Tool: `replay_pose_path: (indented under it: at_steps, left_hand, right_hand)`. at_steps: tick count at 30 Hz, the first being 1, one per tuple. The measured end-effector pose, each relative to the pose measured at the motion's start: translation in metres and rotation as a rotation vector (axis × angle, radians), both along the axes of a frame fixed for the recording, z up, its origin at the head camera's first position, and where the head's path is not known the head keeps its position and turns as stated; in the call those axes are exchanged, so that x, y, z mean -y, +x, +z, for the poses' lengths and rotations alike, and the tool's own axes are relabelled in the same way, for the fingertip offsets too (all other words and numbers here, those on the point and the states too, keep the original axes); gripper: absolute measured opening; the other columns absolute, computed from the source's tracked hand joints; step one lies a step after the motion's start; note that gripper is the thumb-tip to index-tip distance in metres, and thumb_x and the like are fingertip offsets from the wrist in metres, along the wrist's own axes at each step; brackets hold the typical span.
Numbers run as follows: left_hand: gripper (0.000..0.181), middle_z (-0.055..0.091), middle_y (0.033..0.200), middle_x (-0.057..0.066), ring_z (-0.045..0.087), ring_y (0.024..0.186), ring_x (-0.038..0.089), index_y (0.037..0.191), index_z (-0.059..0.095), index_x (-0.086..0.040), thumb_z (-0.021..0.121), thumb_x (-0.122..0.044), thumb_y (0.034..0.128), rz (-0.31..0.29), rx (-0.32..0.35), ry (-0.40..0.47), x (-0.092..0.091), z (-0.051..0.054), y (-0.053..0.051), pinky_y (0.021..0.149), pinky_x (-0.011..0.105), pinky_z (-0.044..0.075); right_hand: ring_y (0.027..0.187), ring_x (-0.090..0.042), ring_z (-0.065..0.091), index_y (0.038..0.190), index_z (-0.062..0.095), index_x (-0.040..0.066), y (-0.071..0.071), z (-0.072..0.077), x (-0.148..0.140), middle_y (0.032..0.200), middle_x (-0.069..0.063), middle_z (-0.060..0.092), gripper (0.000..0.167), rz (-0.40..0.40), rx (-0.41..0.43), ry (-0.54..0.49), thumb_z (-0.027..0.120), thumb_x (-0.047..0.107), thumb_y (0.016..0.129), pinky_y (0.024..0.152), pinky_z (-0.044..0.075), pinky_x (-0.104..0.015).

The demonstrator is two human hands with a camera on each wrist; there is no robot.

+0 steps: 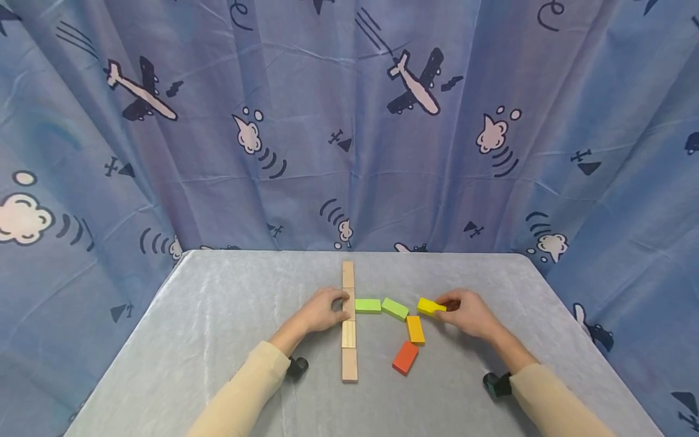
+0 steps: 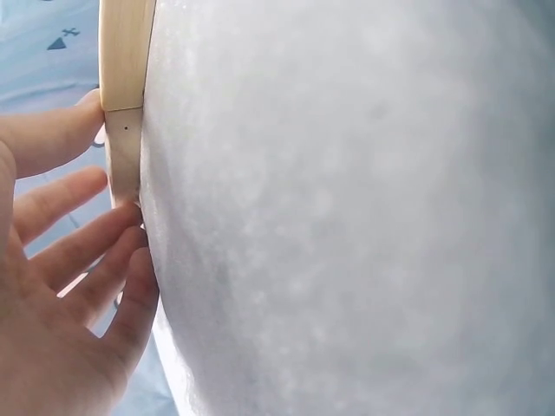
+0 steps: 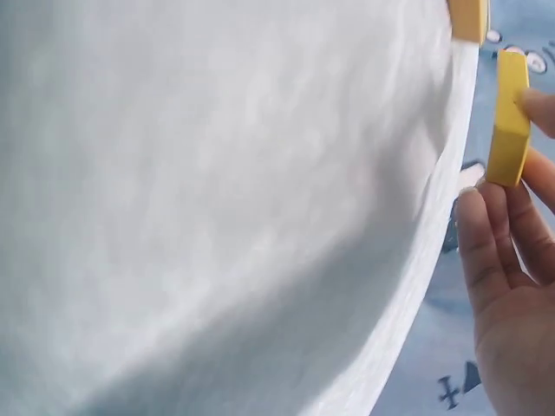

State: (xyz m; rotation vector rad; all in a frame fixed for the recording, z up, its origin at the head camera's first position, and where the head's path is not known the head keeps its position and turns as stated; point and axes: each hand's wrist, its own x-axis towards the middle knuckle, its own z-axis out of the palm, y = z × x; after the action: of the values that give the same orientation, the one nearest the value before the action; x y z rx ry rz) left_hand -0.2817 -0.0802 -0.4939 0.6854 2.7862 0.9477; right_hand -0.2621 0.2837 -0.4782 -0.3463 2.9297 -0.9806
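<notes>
A column of plain wooden blocks lies end to end on the table in the head view. My left hand [image 1: 323, 310] holds one wooden block [image 1: 350, 306] of that column between thumb and fingers. In the left wrist view, the thumb and fingertips of my left hand [image 2: 74, 277] touch the column's side. My right hand [image 1: 471, 314] pinches a yellow block [image 1: 429, 305] by its right end; in the right wrist view this block appears tilted. Two green blocks [image 1: 368, 306] run rightward from the column. Below the yellow one are an orange-yellow block [image 1: 415, 331] and a red block [image 1: 405, 358].
A grey cloth covers the table [image 1: 246, 285]. Behind it hangs a blue curtain [image 1: 306, 182] printed with planes and clouds. Dark wrist cameras [image 1: 497, 385] sit beneath both sleeves [image 1: 551, 397].
</notes>
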Motion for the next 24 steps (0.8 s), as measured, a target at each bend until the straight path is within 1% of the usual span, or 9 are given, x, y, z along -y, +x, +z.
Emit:
replay_pose_path:
  at_steps: [3, 8, 14, 17, 20, 22, 24]
  left_hand:
    - [0.044, 0.064, 0.136, 0.016, 0.056, 0.132, 0.035, 0.132, 0.064, -0.006, 0.073, -0.023, 0.0924, 0.000, 0.007, -0.006, 0.000, 0.001, 0.000, 0.113, 0.049, 0.045]
    - [0.045, 0.065, 0.134, 0.016, 0.058, 0.130, 0.035, 0.132, 0.064, -0.005, 0.073, -0.023, 0.0921, -0.008, -0.001, -0.040, -0.001, 0.002, 0.001, 0.112, 0.049, 0.046]
    - [0.044, 0.065, 0.133, 0.015, 0.059, 0.128, 0.034, 0.133, 0.064, -0.006, 0.071, -0.025, 0.0934, -0.001, -0.008, -0.073, -0.003, 0.003, 0.002, 0.110, 0.049, 0.048]
    - [0.044, 0.065, 0.132, 0.016, 0.059, 0.127, 0.035, 0.133, 0.064, -0.006, 0.070, -0.027, 0.0941, -0.013, -0.015, -0.072, -0.001, 0.004, 0.005, 0.110, 0.050, 0.047]
    - [0.048, 0.065, 0.134, 0.016, 0.058, 0.129, 0.035, 0.134, 0.064, -0.007, 0.071, -0.030, 0.0931, -0.044, -0.006, -0.075, 0.002, 0.005, 0.011, 0.111, 0.051, 0.046]
    - [0.055, 0.063, 0.137, 0.015, 0.056, 0.131, 0.035, 0.137, 0.061, -0.008, 0.072, -0.037, 0.0914, -0.066, 0.016, -0.085, 0.004, 0.007, 0.016, 0.112, 0.052, 0.045]
    - [0.066, 0.060, 0.142, 0.014, 0.053, 0.135, 0.035, 0.142, 0.058, -0.011, 0.074, -0.046, 0.0880, -0.078, 0.051, -0.113, 0.006, 0.009, 0.021, 0.114, 0.053, 0.043]
  right_hand:
    - [0.086, -0.016, 0.060, 0.109, 0.076, 0.004, 0.006, 0.003, 0.009, 0.102, -0.008, 0.072, 0.032, 0.045, -0.013, -0.015, 0.079, 0.025, 0.085, 0.072, 0.051, -0.026]
    - [0.083, -0.013, 0.058, 0.104, 0.077, 0.008, 0.016, 0.005, 0.024, 0.097, -0.003, 0.071, 0.025, 0.088, -0.032, -0.027, 0.080, 0.022, 0.083, 0.071, 0.050, -0.023]
    - [0.083, -0.014, 0.056, 0.100, 0.077, 0.012, 0.027, 0.010, 0.044, 0.093, 0.002, 0.067, 0.020, 0.154, -0.016, -0.054, 0.082, 0.020, 0.082, 0.071, 0.050, -0.020]
    - [0.082, -0.014, 0.057, 0.099, 0.076, 0.011, 0.033, 0.012, 0.052, 0.093, 0.001, 0.067, 0.021, 0.200, -0.028, -0.066, 0.082, 0.020, 0.081, 0.071, 0.051, -0.020]
    - [0.082, -0.012, 0.057, 0.099, 0.076, 0.011, 0.039, 0.014, 0.060, 0.094, 0.002, 0.068, 0.022, 0.231, -0.038, -0.069, 0.083, 0.021, 0.080, 0.071, 0.051, -0.020]
    - [0.082, -0.010, 0.057, 0.099, 0.076, 0.013, 0.042, 0.014, 0.066, 0.094, 0.003, 0.067, 0.023, 0.246, -0.038, -0.061, 0.084, 0.022, 0.080, 0.071, 0.051, -0.020]
    - [0.082, -0.009, 0.057, 0.099, 0.076, 0.014, 0.045, 0.015, 0.071, 0.094, 0.004, 0.067, 0.023, 0.259, -0.032, -0.049, 0.084, 0.023, 0.080, 0.071, 0.051, -0.020]
